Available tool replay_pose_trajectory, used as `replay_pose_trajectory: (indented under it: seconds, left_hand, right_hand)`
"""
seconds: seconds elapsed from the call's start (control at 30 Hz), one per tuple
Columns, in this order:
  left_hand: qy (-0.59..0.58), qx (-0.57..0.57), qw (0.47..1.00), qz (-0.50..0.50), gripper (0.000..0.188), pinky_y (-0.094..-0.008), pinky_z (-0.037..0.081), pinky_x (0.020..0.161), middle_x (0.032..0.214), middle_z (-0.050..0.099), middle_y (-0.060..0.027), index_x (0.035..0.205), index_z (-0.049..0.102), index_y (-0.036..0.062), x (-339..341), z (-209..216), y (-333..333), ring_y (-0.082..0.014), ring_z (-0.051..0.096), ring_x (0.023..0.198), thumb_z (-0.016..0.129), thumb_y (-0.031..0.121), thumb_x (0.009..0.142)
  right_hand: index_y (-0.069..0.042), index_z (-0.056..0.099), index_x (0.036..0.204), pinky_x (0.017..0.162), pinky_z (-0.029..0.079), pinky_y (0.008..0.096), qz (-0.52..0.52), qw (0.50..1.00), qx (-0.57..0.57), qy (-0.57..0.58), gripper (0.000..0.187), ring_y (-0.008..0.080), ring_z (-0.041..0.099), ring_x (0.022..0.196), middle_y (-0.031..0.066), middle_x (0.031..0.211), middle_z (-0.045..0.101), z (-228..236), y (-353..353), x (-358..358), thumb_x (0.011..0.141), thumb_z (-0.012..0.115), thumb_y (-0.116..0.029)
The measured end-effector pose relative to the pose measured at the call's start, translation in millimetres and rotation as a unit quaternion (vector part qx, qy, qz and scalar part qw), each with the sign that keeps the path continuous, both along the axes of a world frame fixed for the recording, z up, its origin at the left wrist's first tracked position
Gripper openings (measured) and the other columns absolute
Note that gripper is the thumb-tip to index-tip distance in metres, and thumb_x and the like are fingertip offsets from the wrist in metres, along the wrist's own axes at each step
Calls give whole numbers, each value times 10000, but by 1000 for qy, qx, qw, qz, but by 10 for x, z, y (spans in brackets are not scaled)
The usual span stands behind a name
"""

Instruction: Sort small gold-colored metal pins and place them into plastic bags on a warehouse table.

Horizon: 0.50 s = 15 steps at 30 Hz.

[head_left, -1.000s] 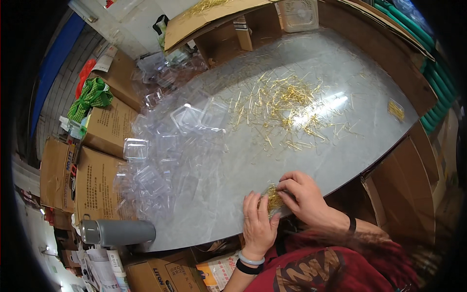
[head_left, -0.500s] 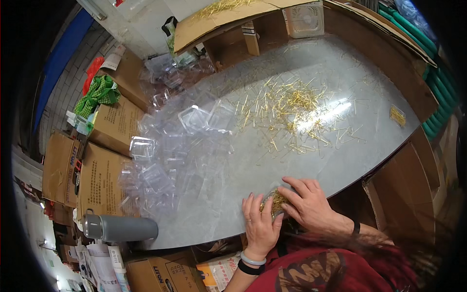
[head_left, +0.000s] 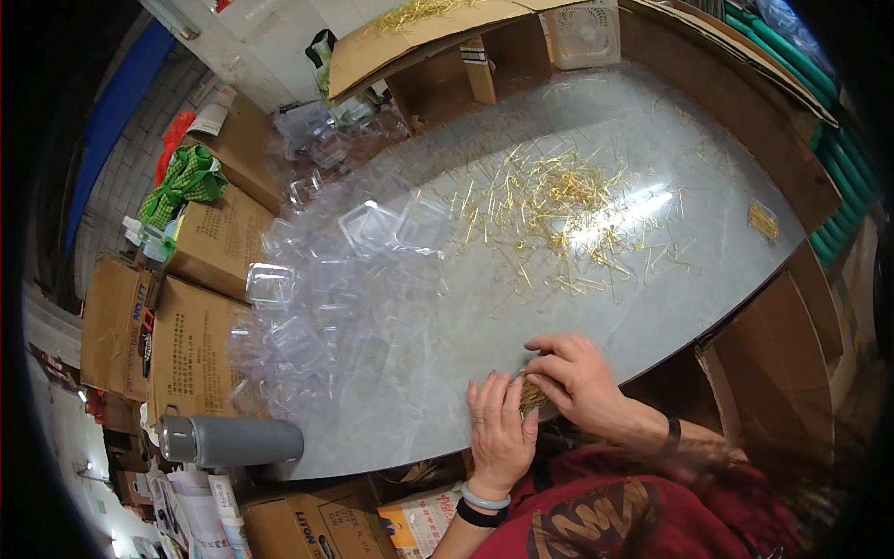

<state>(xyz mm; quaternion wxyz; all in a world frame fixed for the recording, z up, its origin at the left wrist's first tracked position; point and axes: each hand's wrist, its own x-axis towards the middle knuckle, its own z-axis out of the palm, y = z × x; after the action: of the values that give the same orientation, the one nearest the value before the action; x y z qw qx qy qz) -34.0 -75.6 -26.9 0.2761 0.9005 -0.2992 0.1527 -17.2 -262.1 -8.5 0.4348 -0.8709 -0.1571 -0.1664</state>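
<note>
My left hand (head_left: 500, 430) and my right hand (head_left: 579, 377) are pressed together at the near edge of the grey table (head_left: 652, 140). Between them they hold a small bundle of thin gold pins (head_left: 532, 397), mostly covered by the fingers. A loose scatter of the same gold pins (head_left: 559, 200) lies spread over the table's middle, well beyond the hands. A heap of clear plastic boxes (head_left: 326, 289) covers the table's left side.
A small clear box filled with pins (head_left: 763, 220) sits near the right edge. A grey flask (head_left: 228, 440) lies at the near left corner. Cardboard boxes (head_left: 186, 326) stand left of the table. A cardboard shelf (head_left: 438, 56) and a white fan (head_left: 584, 28) are at the far end.
Both hands stay closed around the pin bundle at the table's near edge, with only slight shifts of the fingers. The view has tilted a little.
</note>
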Motion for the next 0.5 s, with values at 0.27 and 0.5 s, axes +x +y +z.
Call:
replay_pose_trajectory:
  seconds: [0.27, 0.5]
  left_hand:
    - [-8, 5, 1000, 2, 458, -627, 306, 1181, 1431, 474, -216, 1371, 532, -34, 1, -18, -25, -416, 447, 1356, 612, 212, 993]
    - [-14, 22, 999, 25, 384, -641, 243, 1199, 1424, 489, -217, 1315, 567, -34, -19, 15, -17, -423, 430, 1396, 593, 169, 990]
  right_hand:
    - [-64, 673, 1140, 836, 556, 416, -49, 997, 49, 39, 246, 347, 663, 1044, 144, 1223, 646, 20, -31, 60, 895, 684, -57]
    - [-68, 574, 1245, 703, 526, 415, -64, 987, -143, -32, 417, 318, 657, 851, 134, 1105, 621, 52, 78, 125, 871, 721, -178]
